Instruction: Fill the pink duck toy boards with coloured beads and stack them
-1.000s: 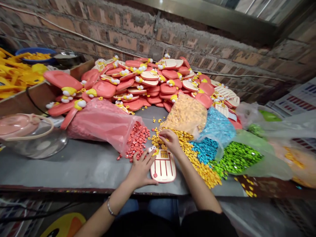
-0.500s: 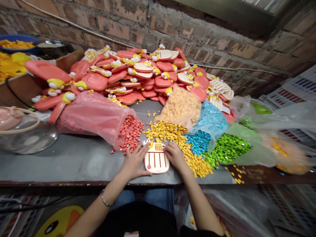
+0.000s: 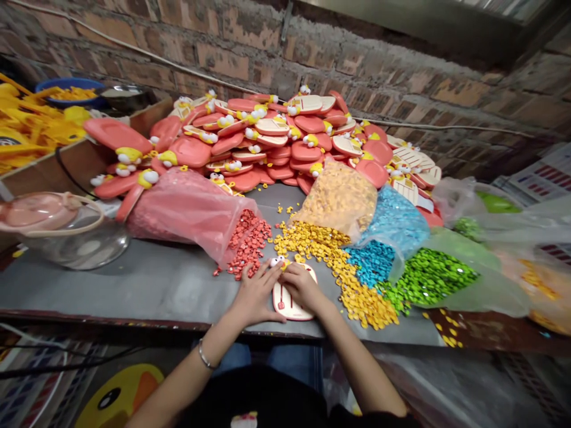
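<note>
A cream plastic board with red slots and a red rim (image 3: 285, 303) lies flat on the grey table top (image 3: 134, 285), with a small white chick head (image 3: 278, 261) at its far corner. My left hand (image 3: 256, 294) rests on the board's left edge, its fingers spread beside the chick head. My right hand (image 3: 303, 286) sits bunched on the board's upper part, hiding whatever is under its fingers. Loose yellow pieces (image 3: 321, 255) spill to the right, and loose red pieces (image 3: 247, 246) lie to the left, from a pink plastic bag (image 3: 187, 214).
A large heap of coral plastic boards (image 3: 267, 142) fills the back against a brick wall (image 3: 285, 53). Bags of blue pieces (image 3: 392, 223) and green pieces (image 3: 432, 276) lie to the right. A glass bowl with a pink lid (image 3: 62, 229) stands at the left.
My right hand has moved from the board's right edge onto its upper part, covering more of it. The view has shifted slightly as my head moves.
</note>
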Demonstrator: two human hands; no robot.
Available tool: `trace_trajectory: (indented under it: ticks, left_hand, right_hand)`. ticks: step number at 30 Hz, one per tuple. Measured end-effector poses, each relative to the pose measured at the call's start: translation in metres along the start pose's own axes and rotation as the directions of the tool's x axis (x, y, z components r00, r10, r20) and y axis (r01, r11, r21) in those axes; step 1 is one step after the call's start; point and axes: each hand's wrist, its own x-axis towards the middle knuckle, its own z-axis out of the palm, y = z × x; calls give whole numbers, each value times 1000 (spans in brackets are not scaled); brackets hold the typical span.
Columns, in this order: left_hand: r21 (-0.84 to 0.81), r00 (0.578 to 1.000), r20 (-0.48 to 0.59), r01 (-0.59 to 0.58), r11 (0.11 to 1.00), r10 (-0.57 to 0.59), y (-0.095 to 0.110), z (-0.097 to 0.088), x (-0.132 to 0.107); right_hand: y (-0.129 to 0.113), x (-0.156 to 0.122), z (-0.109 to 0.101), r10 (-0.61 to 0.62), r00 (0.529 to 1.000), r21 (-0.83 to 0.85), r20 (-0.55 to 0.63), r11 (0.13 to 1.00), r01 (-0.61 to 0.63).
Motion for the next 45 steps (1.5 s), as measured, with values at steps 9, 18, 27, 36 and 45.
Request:
trace_trajectory:
  ticks: [9,18,27,36,45]
  left_hand:
    - [-30,999,15,-49,998,50,3,-1,0]
    - [0,996,0,-90,996,90,5,-4,-1]
    - [-9,994,17,-104,995,104,10,-8,0]
    - [-18,990,10,-139,990,139,11,-8,0]
    - [-5,992,29,-123,992,123,9,-8,1]
  right_hand:
    - [26,42,-49,22,979,248,201,966,-73]
    - [84,142,-11,221,972,-400,81,901,-171]
    - [32,33,-64,252,924,161,-288,964,-213]
    - [26,-34,-54,279,945,-99,-169,949,-298]
    - [24,-44,-47,224,952,-134,-208,958,-254]
